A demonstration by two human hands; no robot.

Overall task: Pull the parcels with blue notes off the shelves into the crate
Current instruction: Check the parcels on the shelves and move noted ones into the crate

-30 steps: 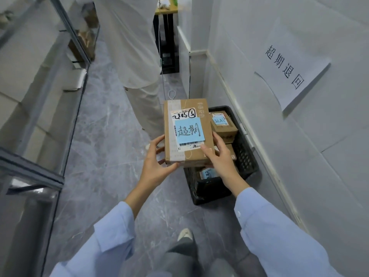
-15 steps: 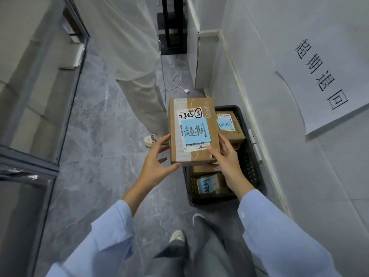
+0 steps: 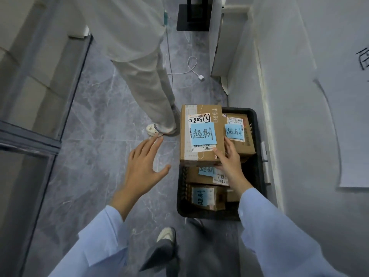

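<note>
A black plastic crate (image 3: 257, 124) stands on the floor against the right wall. Several cardboard parcels with blue notes lie in it. On top of them, at the crate's left side, sits a larger cardboard parcel (image 3: 199, 156) with a blue note (image 3: 203, 134) on its face. My right hand (image 3: 229, 158) holds this parcel at its near right corner, thumb on top. My left hand (image 3: 142, 166) hovers left of the crate with fingers spread, touching nothing. Another noted parcel (image 3: 242, 144) lies to the right, a third (image 3: 205, 196) at the crate's near end.
Another person in pale trousers (image 3: 147, 80) stands just beyond, one shoe (image 3: 154, 131) close to the crate's far left corner. A white cable and plug (image 3: 200, 77) lie on the grey floor. Metal shelving (image 3: 30, 140) lines the left; a paper sign (image 3: 355, 136) hangs on the right wall.
The parcel went from being held up in both hands down onto the parcels in the crate. My left hand let go and drew away to the left. The view tilted further downward.
</note>
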